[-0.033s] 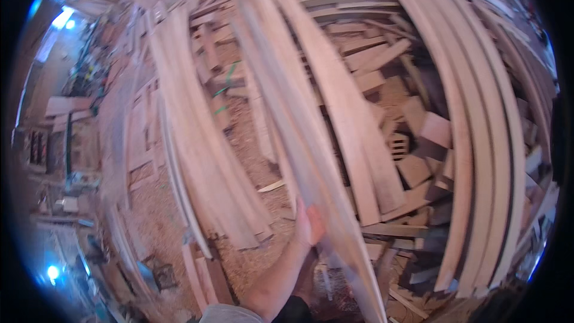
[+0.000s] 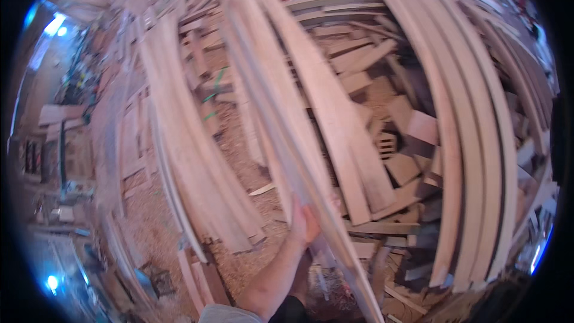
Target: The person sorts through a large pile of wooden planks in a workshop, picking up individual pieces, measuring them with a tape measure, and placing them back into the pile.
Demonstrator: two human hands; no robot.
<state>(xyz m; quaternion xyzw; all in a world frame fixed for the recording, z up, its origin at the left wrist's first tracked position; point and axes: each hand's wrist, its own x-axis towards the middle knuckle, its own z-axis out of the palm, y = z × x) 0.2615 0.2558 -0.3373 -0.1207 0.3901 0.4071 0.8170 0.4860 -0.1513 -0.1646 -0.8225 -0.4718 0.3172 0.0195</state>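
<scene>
A long wooden board (image 2: 269, 116) slants from the far middle of the pile down to the lower right, below my body. My left hand (image 2: 306, 225) is closed around its left side, thumb upward, partway along the near half. The board is tilted, with a greyish strip along its length. A blurred pinkish patch shows at its right side; I cannot make out whether it is fingers. No part of my right hand can be told for certain. Right of the held board lie pale wide boards (image 2: 326, 101).
More long boards (image 2: 188, 143) lie to the left over sawdust. A row of curved planks (image 2: 472, 137) runs along the right. Between them are heaped offcuts and blocks (image 2: 402, 168). Green strapping (image 2: 220, 78) lies among scraps. Tools and clutter line the far left.
The held board has rolled, so more of its edge and less of its broad face shows near my left hand. The whole view has shifted slightly; my left hand keeps its grip.
</scene>
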